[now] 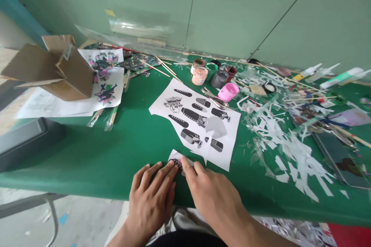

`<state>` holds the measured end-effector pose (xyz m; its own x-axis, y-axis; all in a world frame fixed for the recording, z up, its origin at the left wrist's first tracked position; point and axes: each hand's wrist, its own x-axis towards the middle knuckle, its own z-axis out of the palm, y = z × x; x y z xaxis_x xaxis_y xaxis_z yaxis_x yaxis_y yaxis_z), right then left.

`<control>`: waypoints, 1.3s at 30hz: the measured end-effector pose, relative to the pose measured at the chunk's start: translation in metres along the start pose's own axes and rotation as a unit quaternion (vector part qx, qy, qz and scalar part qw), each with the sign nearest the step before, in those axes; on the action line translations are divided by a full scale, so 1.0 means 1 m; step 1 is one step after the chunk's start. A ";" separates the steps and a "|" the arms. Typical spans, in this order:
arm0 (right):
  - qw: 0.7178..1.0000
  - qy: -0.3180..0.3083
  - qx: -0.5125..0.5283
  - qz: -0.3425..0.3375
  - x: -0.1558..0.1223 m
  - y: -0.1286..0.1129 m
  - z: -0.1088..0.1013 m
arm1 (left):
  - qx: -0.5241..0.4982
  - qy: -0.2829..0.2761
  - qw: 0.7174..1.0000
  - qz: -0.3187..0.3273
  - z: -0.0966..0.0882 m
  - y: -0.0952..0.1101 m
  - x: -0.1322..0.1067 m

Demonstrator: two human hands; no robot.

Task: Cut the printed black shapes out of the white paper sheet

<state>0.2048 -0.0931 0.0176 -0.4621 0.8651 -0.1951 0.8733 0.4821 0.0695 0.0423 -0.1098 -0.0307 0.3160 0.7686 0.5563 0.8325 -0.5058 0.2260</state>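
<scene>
Cutout (175,154) by table's (87,154) near edge

Left hand (152,191) flat, fingers slightly apart, tips on cutout. Right hand (213,189) curled at its right side; cannot tell whether clamped on anything. Printed sheet (199,124) just beyond. Jars (219,80) toward far edge; box (77,76) toward far left corner; scraps (295,158) toward right edge.

At the lower edge, a black garment (187,240) is seen, its visible part plain and rounded. Beside it, pale greyish cloth (182,220) is worn over the lap, loosely draped and marked by soft creases. The left grip (153,190) and the right grip (213,192) are each formed by a bare hand, with slender fingers (161,173) tipped by short nails. The wrists (137,222) and forearms (255,233) are shown bare too, smoothly rounded in outline.
</scene>
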 end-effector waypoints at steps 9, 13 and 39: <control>1.000 -0.011 -0.006 0.008 -0.005 -0.006 0.002 | 0.001 -0.002 1.000 -0.002 -0.001 0.000 0.002; 1.000 -0.008 -0.006 0.011 -0.005 -0.004 0.003 | 0.001 -0.002 1.000 -0.005 -0.001 0.001 0.002; 0.979 0.157 0.109 0.074 0.018 0.031 0.024 | -0.016 0.006 1.000 0.005 -0.002 -0.004 -0.003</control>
<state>0.2271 -0.0657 -0.0069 -0.3224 0.9398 0.1135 0.9308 0.3366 -0.1423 0.0377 -0.1107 -0.0317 0.3184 0.7584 0.5688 0.8145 -0.5258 0.2451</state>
